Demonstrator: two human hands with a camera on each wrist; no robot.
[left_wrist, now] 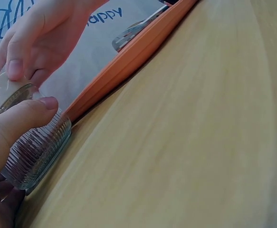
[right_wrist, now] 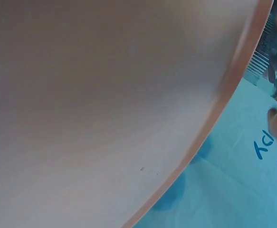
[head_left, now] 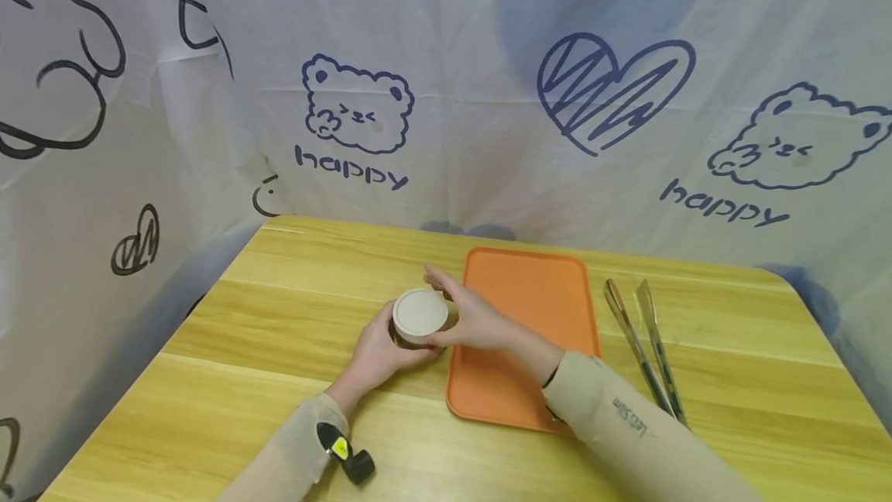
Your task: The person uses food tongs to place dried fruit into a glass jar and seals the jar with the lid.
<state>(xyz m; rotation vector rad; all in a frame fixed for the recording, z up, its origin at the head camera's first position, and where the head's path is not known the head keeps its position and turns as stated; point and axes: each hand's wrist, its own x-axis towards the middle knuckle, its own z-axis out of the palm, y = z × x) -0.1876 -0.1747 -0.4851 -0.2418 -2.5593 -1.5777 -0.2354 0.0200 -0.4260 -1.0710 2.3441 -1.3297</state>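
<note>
Left hand (head_left: 376, 353) wraps the ribbed glass jar (left_wrist: 36, 152) on the table (head_left: 209, 378), just left of the orange tray (head_left: 536, 293). Right hand (head_left: 474, 320) fingers curl around the white lid (head_left: 420, 313), probably gripping it.

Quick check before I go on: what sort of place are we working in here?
Probably a makeshift home or studio tabletop: a wooden table screened by a white cartoon-print cloth, with an orange tray and metal tongs. Both hands have a grip on a ribbed glass jar.
</note>
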